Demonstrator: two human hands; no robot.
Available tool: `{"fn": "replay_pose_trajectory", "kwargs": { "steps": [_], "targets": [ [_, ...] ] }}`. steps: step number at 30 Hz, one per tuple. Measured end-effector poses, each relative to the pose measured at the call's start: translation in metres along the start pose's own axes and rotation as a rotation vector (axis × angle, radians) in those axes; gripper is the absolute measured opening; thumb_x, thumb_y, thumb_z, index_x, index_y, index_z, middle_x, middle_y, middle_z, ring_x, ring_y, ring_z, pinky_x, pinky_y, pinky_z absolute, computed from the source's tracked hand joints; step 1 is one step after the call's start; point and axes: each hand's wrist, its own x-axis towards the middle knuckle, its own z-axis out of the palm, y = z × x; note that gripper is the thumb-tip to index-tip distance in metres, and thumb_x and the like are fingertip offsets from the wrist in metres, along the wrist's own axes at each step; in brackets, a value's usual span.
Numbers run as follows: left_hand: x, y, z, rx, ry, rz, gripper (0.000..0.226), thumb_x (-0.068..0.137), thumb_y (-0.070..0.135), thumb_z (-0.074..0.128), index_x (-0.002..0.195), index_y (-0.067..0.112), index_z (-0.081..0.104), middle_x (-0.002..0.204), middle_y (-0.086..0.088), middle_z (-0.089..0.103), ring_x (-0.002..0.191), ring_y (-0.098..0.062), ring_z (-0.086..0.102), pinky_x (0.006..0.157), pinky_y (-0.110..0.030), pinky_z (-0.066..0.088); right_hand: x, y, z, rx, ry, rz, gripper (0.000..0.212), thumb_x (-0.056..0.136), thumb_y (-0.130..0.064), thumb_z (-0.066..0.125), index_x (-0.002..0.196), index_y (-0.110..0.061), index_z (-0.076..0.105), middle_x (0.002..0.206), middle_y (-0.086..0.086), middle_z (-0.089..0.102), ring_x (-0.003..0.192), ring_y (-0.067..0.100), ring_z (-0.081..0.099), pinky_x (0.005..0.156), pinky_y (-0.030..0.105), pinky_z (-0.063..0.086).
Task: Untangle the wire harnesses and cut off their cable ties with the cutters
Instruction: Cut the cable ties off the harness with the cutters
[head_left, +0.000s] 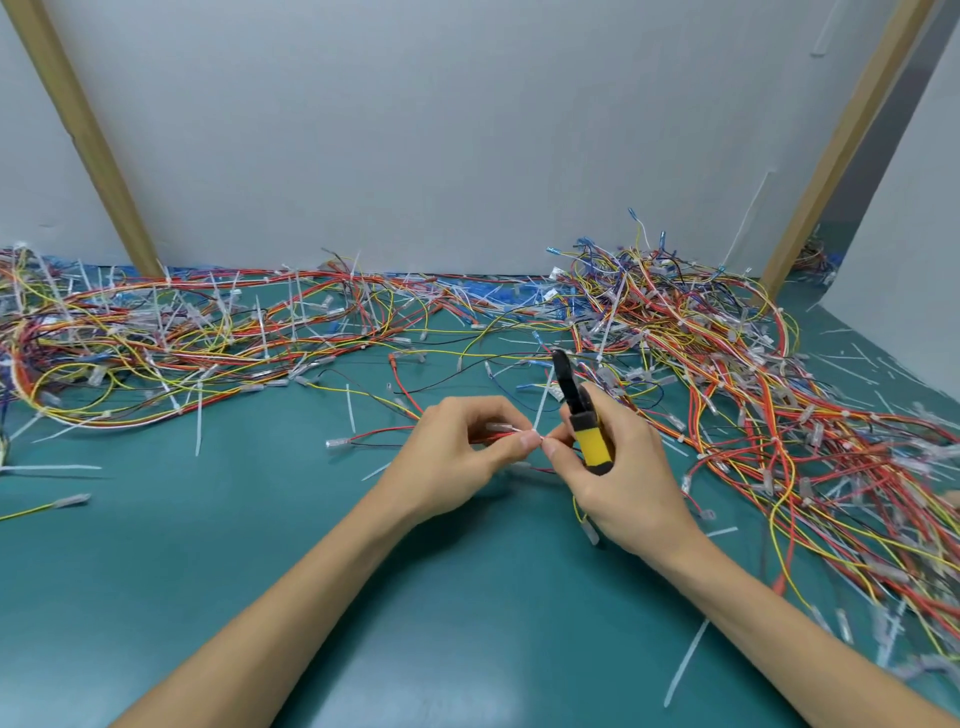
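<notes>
Cable tie (542, 410), white and thin, sticks up from the spot where the two hands meet. The fingers (493, 410) of the left hand (457, 452) pinch a small wire harness (384, 433) of red wires right at the tie. The right hand (623, 478) pinches there too with its thumb and first finger. Its other fingers curl round the yellow handle of the cutters (592, 441), whose black tip points up. All this is just above the green desk (260, 571). One big messy heap of wires (156, 332) lies on the left and another heap (753, 374) on the right. Loose ties (199, 415) lie scattered about.
</notes>
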Motion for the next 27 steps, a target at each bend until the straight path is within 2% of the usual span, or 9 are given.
{"fn": "replay_pose_trajectory", "kwargs": {
  "steps": [2,5,9,13,17,20,23,25,27],
  "targets": [
    [-0.001,0.002,0.003,0.042,0.059,0.037,0.006,0.089,0.025,0.075,0.085,0.021,0.073,0.075,0.010,0.072,0.074,-0.003,0.068,0.077,-0.025,0.055,0.000,0.002,0.000,-0.031,0.006,0.014,0.020,0.085,-0.025,0.069,0.084,-0.030,0.050,0.071,-0.009,0.065,0.063,0.016,0.053,0.065,0.029,0.044],
    [-0.002,0.003,0.005,0.072,0.126,0.072,0.006,0.086,0.024,0.078,0.083,0.022,0.074,0.076,0.007,0.073,0.074,-0.006,0.069,0.076,-0.027,0.055,0.003,0.005,0.001,0.049,-0.012,0.108,0.033,0.086,-0.017,0.074,0.081,-0.040,0.050,0.072,-0.015,0.066,0.062,0.007,0.054,0.063,0.021,0.042],
    [-0.003,0.004,0.007,0.113,0.187,0.123,0.004,0.084,0.026,0.080,0.084,0.025,0.077,0.077,0.006,0.074,0.070,-0.012,0.067,0.074,-0.032,0.055,0.006,0.007,0.000,0.249,-0.051,0.280,0.021,0.080,-0.022,0.075,0.084,-0.027,0.055,0.068,-0.013,0.063,0.069,0.012,0.054,0.072,0.034,0.045],
    [-0.001,0.004,0.004,0.134,0.163,0.118,0.008,0.085,0.031,0.078,0.083,0.023,0.077,0.073,0.010,0.073,0.071,-0.005,0.068,0.072,-0.027,0.054,0.007,0.002,-0.003,0.333,-0.050,0.302,0.021,0.073,-0.027,0.072,0.085,-0.022,0.054,0.067,-0.009,0.062,0.069,0.015,0.054,0.073,0.037,0.045],
    [-0.002,0.000,-0.004,0.215,0.060,0.023,0.022,0.093,0.035,0.068,0.079,0.019,0.073,0.071,0.012,0.072,0.068,-0.005,0.064,0.073,-0.026,0.051,0.006,0.002,-0.004,0.244,-0.043,0.267,0.019,0.080,-0.020,0.074,0.086,-0.021,0.055,0.070,-0.008,0.064,0.070,0.014,0.055,0.076,0.043,0.049],
    [-0.001,0.000,-0.009,0.130,0.002,-0.033,0.020,0.096,0.030,0.065,0.084,0.018,0.075,0.073,0.008,0.073,0.073,-0.007,0.065,0.077,-0.025,0.051,0.006,0.003,-0.005,0.161,-0.041,0.246,0.019,0.087,-0.013,0.074,0.087,-0.019,0.056,0.072,-0.006,0.064,0.071,0.017,0.056,0.076,0.044,0.049],
    [0.001,-0.001,-0.013,0.102,-0.017,-0.053,0.015,0.094,0.028,0.068,0.084,0.021,0.076,0.074,0.011,0.074,0.072,-0.002,0.065,0.072,-0.017,0.048,0.006,0.004,-0.008,-0.037,-0.030,0.122,0.023,0.088,-0.018,0.072,0.081,-0.020,0.050,0.068,-0.006,0.058,0.065,0.018,0.051,0.064,0.034,0.042],
    [0.001,-0.005,-0.014,0.166,-0.006,-0.034,0.011,0.093,0.026,0.070,0.085,0.021,0.076,0.073,0.010,0.074,0.072,-0.005,0.067,0.072,-0.021,0.051,0.005,0.002,-0.010,-0.193,-0.001,0.007,0.022,0.087,-0.020,0.070,0.081,-0.021,0.048,0.065,-0.003,0.053,0.064,0.014,0.048,0.062,0.029,0.041],
    [0.001,-0.009,-0.014,0.252,0.037,0.004,0.008,0.091,0.023,0.071,0.086,0.019,0.076,0.071,0.010,0.074,0.070,-0.005,0.067,0.074,-0.025,0.053,0.005,0.000,-0.014,-0.277,0.035,-0.094,0.015,0.082,-0.020,0.067,0.085,-0.022,0.053,0.071,-0.009,0.052,0.069,0.008,0.048,0.067,0.019,0.038]
  ]
}}
